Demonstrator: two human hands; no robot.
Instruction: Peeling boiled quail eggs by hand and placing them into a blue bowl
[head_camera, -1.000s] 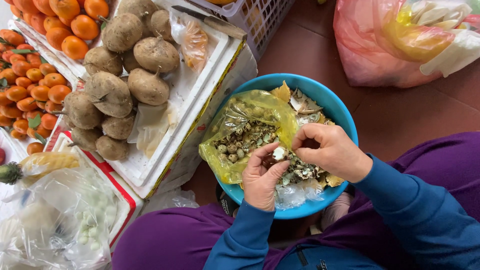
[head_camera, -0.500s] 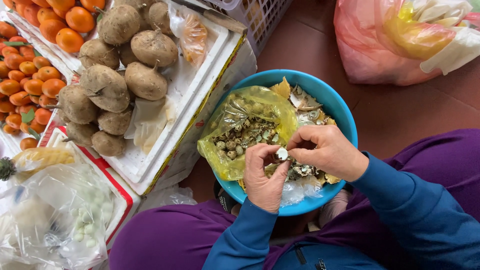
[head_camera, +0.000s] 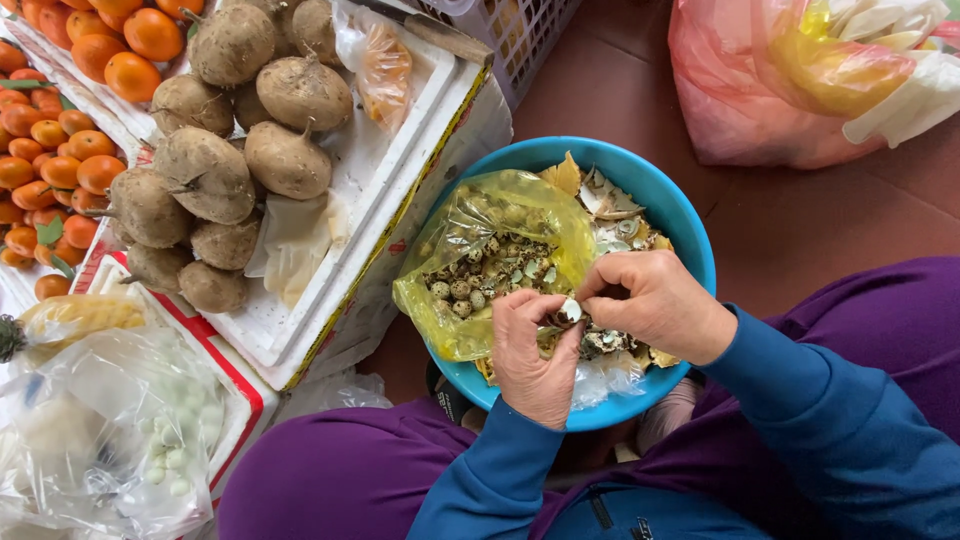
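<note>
Tiled floor (head_camera: 800, 220), perhaps; crowding root tubers (head_camera: 230, 150).

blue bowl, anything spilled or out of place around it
Nothing stands out. The shell scraps stay inside the blue bowl, beside the yellow bag of speckled eggs. The left hand and right hand hold one small egg over it.

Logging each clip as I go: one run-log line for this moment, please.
left hand: holds quail egg | right hand: picks at its shell | under: blue bowl | in bowl: yellow bag of speckled eggs
</note>
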